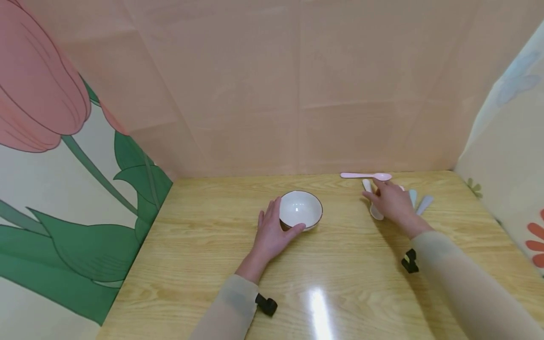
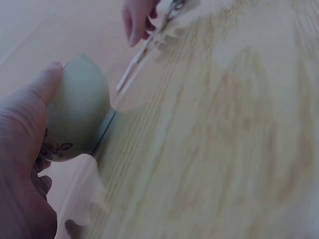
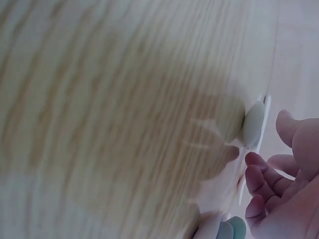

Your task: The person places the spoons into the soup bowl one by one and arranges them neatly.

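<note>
A white bowl with a dark rim [image 1: 301, 208] stands upright mid-table, and my left hand [image 1: 271, 236] grips its left side, thumb along the near edge. In the left wrist view the bowl's outer wall [image 2: 79, 109] carries a small floral print. My right hand [image 1: 393, 203] hovers over a group of spoons, its fingers loosely bent with nothing between them in the right wrist view. A white spoon [image 1: 376, 213] lies just left of that hand. Beyond the fingertips, a pink spoon [image 1: 359, 175] lies crosswise. The hand partly hides other spoons.
To the right of my right hand, a pale teal handle [image 1: 412, 196] and a blue-grey handle [image 1: 425, 205] stick out. The wooden table [image 1: 191, 264] meets a peach cloth backdrop [image 1: 238, 94] at the back. Printed panels [image 1: 97, 198] flank both sides.
</note>
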Motion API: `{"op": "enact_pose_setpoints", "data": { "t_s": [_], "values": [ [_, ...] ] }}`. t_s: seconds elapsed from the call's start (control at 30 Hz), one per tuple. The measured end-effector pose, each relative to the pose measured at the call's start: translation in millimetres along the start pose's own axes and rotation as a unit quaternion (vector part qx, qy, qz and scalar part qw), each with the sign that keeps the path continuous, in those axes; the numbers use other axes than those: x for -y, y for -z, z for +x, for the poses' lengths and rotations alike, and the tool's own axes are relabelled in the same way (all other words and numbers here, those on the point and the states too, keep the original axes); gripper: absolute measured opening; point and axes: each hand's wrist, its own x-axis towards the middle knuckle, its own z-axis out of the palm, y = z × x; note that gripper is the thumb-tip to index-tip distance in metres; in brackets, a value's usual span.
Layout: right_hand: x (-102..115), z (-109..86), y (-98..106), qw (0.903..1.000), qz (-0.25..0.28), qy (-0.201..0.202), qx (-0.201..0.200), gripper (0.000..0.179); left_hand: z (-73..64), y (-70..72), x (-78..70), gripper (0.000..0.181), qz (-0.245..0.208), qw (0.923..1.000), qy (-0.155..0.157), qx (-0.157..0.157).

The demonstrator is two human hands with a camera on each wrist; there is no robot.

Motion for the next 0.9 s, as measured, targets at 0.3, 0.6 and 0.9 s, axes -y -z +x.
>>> {"op": "enact_pose_setpoints", "data": {
  "t_s": [0.3, 0.6, 0.9],
  "values": [
    [-5.3, 1.2, -1.4, 0.9994, 0.004, -0.016, 0.029, 0.067, -0.8, -0.3, 0.4, 0.115, 0.007, 1.0, -0.006, 0.0],
    [-9.0, 3.8, -6.1, 0.9991, 0.005, -0.016, 0.039, 0.055, -0.8, 0.1, 0.1, 0.115, -0.004, 1.0, 0.001, 0.003],
    [-7.9, 5.0, -8.6, 0.9984, 0.024, -0.02, 0.047, 0.024, 0.2, 0.2, 0.8, 0.114, -0.027, 0.9996, 0.002, 0.002]
  ]
}}
